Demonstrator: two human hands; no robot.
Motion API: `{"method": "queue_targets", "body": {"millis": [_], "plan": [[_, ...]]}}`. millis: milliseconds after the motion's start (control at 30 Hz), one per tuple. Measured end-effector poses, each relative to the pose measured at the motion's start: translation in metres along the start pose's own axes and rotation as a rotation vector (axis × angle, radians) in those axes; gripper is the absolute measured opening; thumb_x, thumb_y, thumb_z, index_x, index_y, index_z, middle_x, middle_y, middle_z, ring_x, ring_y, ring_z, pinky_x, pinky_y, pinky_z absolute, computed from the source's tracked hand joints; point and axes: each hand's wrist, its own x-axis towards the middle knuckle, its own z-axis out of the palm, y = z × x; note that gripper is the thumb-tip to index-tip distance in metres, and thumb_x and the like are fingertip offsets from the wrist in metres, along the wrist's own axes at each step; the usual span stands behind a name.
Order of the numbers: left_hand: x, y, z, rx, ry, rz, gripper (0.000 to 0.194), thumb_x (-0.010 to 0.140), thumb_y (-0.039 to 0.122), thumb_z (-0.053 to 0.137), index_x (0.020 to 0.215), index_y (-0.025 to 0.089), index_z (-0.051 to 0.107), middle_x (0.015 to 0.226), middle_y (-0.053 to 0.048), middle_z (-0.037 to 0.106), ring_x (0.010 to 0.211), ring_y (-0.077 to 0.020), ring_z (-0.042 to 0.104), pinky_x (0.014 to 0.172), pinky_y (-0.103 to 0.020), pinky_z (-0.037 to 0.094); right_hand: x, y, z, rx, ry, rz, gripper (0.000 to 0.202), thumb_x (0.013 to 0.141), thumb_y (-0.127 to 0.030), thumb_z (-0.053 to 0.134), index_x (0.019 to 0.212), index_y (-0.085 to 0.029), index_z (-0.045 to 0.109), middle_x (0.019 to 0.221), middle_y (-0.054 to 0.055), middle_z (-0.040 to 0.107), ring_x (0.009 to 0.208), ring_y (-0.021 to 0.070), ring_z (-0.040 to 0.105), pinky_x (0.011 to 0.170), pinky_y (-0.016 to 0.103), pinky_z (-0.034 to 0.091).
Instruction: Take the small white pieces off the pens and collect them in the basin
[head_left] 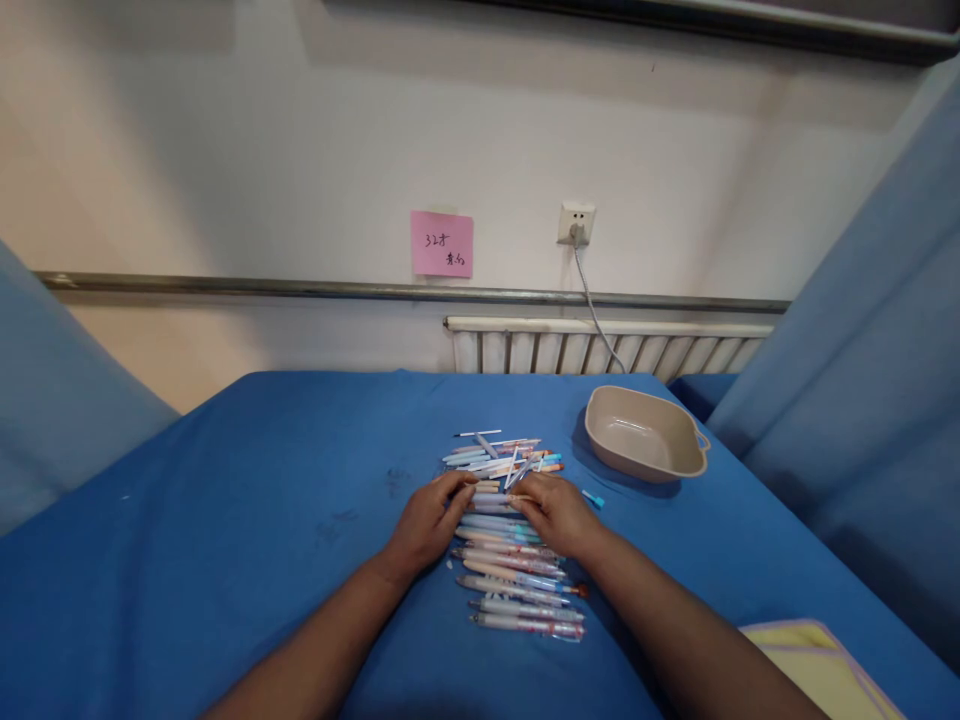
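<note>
Many slim pens (517, 580) lie crosswise in a column on the blue-covered table, some with clear patterned barrels. My left hand (435, 515) curls its fingers and thumb at the left ends of a few pale pens (491, 502) near the top of the column. At their right ends, my right hand (559, 510) has its fingers closed against them. Beyond both hands sits a looser heap of pens and thin white sticks (502, 462), lying at mixed angles. My fingers partly hide the ends of the held pens.
A beige plastic basin (645, 435) with a handle stands at the back right. A teal-tipped piece (593, 499) lies near it. Yellow cloth (814, 655) with purple edging is at the lower right. Behind the table are a radiator (555, 350) and a plugged-in cable (589, 290).
</note>
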Motion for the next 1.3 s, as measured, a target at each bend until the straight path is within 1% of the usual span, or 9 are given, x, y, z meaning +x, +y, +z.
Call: {"method": "queue_targets", "body": {"millis": [100, 200, 300, 400, 567, 800, 933, 1167, 1300], "plan": [[0.001, -0.001, 0.000, 0.015, -0.042, -0.083, 0.031, 0.090, 0.035, 0.035, 0.107, 0.020, 0.057, 0.070, 0.000, 0.064, 0.067, -0.0165, 0.060, 0.068, -0.028, 0.046, 0.000, 0.001, 0.001, -0.008, -0.006, -0.013, 0.014, 0.089, -0.027, 0.046, 0.090, -0.021, 0.058, 0.086, 0.003, 0.064, 0.083, 0.0156, 0.057, 0.074, 0.026, 0.038], [0.000, 0.000, 0.001, 0.010, 0.024, -0.001, 0.038, 0.085, 0.034, 0.047, 0.120, 0.020, 0.049, 0.093, -0.004, 0.066, 0.085, -0.0184, 0.060, 0.080, -0.031, 0.046, -0.001, 0.002, 0.002, -0.025, 0.003, 0.001, 0.014, 0.089, -0.027, 0.046, 0.089, -0.020, 0.058, 0.085, 0.003, 0.063, 0.080, 0.0154, 0.056, 0.071, 0.025, 0.038], [0.000, 0.001, 0.002, -0.003, 0.038, 0.101, 0.040, 0.082, 0.031, 0.053, 0.120, 0.020, 0.050, 0.107, -0.007, 0.062, 0.097, -0.0197, 0.057, 0.089, -0.033, 0.043, -0.001, 0.003, 0.003, -0.027, 0.001, -0.010, 0.014, 0.090, -0.027, 0.046, 0.089, -0.020, 0.057, 0.084, 0.003, 0.063, 0.079, 0.0153, 0.056, 0.070, 0.025, 0.037], [0.001, -0.003, 0.001, 0.016, 0.054, 0.011, 0.029, 0.088, 0.033, 0.041, 0.108, 0.020, 0.057, 0.093, -0.005, 0.066, 0.084, -0.0181, 0.061, 0.079, -0.030, 0.046, -0.001, 0.005, 0.002, -0.029, 0.012, -0.018, 0.014, 0.090, -0.028, 0.046, 0.088, -0.020, 0.057, 0.084, 0.003, 0.063, 0.080, 0.0154, 0.055, 0.071, 0.025, 0.037], [0.006, -0.018, -0.006, 0.014, 0.141, -0.181, 0.036, 0.089, 0.041, 0.034, 0.100, 0.017, 0.059, 0.060, 0.001, 0.061, 0.059, -0.0164, 0.060, 0.061, -0.026, 0.045, 0.000, 0.014, -0.003, -0.083, 0.022, 0.034, 0.015, 0.090, -0.027, 0.044, 0.087, -0.020, 0.057, 0.084, 0.003, 0.063, 0.080, 0.0155, 0.055, 0.075, 0.027, 0.035], [0.009, -0.030, -0.004, 0.034, 0.260, -0.186, 0.037, 0.085, 0.043, 0.041, 0.102, 0.017, 0.060, 0.093, -0.006, 0.068, 0.084, -0.0202, 0.063, 0.074, -0.030, 0.048, -0.001, 0.020, -0.006, -0.228, -0.015, 0.195, 0.015, 0.090, -0.028, 0.045, 0.091, -0.021, 0.059, 0.090, 0.004, 0.063, 0.085, 0.0175, 0.055, 0.074, 0.028, 0.034], [0.010, -0.031, -0.007, 0.081, 0.354, -0.226, 0.036, 0.084, 0.041, 0.041, 0.100, 0.016, 0.062, 0.093, -0.006, 0.069, 0.085, -0.0208, 0.064, 0.075, -0.030, 0.048, -0.003, 0.023, -0.006, -0.257, -0.061, 0.188, 0.016, 0.090, -0.028, 0.045, 0.090, -0.021, 0.060, 0.091, 0.005, 0.062, 0.088, 0.0181, 0.055, 0.076, 0.029, 0.035], [0.006, -0.020, -0.002, 0.009, 0.199, -0.129, 0.032, 0.085, 0.038, 0.042, 0.098, 0.018, 0.062, 0.090, -0.004, 0.069, 0.082, -0.0192, 0.064, 0.073, -0.029, 0.049, 0.000, 0.020, -0.004, -0.057, 0.117, 0.116, 0.013, 0.090, -0.025, 0.043, 0.092, -0.020, 0.055, 0.092, 0.005, 0.061, 0.086, 0.0163, 0.055, 0.075, 0.027, 0.040], [0.006, -0.019, 0.001, 0.035, 0.140, -0.113, 0.030, 0.084, 0.038, 0.045, 0.100, 0.019, 0.062, 0.094, -0.003, 0.069, 0.086, -0.0192, 0.064, 0.077, -0.029, 0.048, 0.000, 0.016, 0.004, 0.028, -0.006, -0.017, 0.011, 0.089, -0.024, 0.046, 0.091, -0.020, 0.056, 0.089, 0.004, 0.062, 0.085, 0.0155, 0.056, 0.076, 0.027, 0.042]]}}
